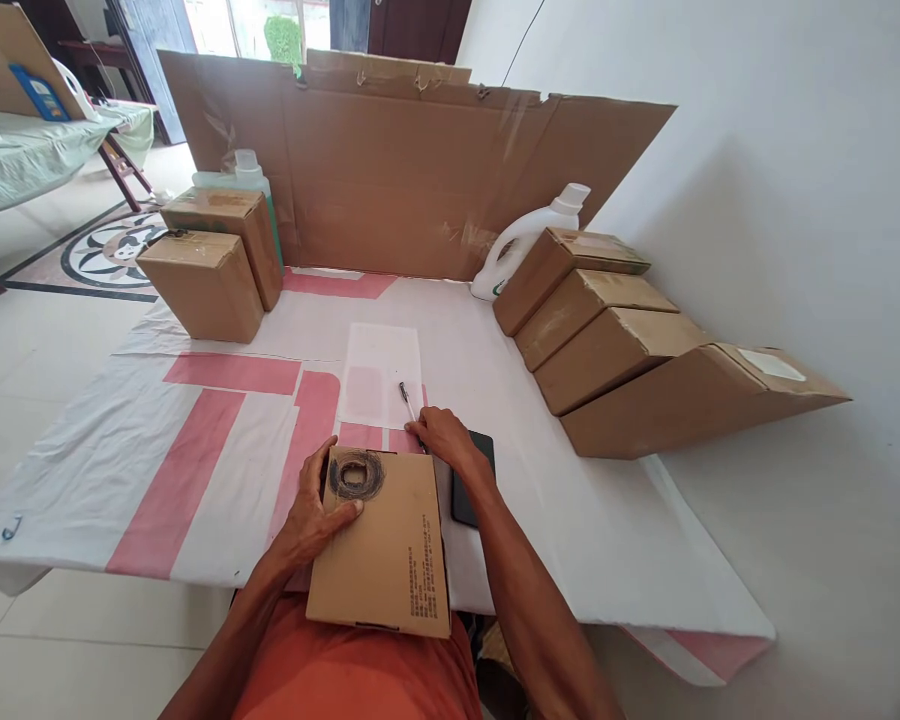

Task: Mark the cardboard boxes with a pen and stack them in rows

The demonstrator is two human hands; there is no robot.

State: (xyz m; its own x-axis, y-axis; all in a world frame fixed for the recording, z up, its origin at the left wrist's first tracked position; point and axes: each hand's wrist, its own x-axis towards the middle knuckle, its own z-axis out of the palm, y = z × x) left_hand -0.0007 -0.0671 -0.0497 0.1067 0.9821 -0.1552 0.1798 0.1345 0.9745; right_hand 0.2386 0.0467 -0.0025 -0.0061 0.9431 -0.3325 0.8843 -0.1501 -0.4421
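A small cardboard box [386, 545] lies at the table's near edge, partly over my lap, with a dark scribbled ring on its top. My left hand [316, 505] grips the box's left side, thumb resting on top beside the ring. My right hand [442, 438] rests just beyond the box, fingers closed round a pen [406, 396] whose tip points away over a white sheet [381, 370]. A black phone [471, 480] lies under my right wrist.
A row of several cardboard boxes [607, 345] leans along the right wall, with a white jug [521, 245] behind. Two stacked boxes [210, 270] and a green bottle [249, 180] stand at the left. A cardboard sheet [412, 170] stands as a backdrop.
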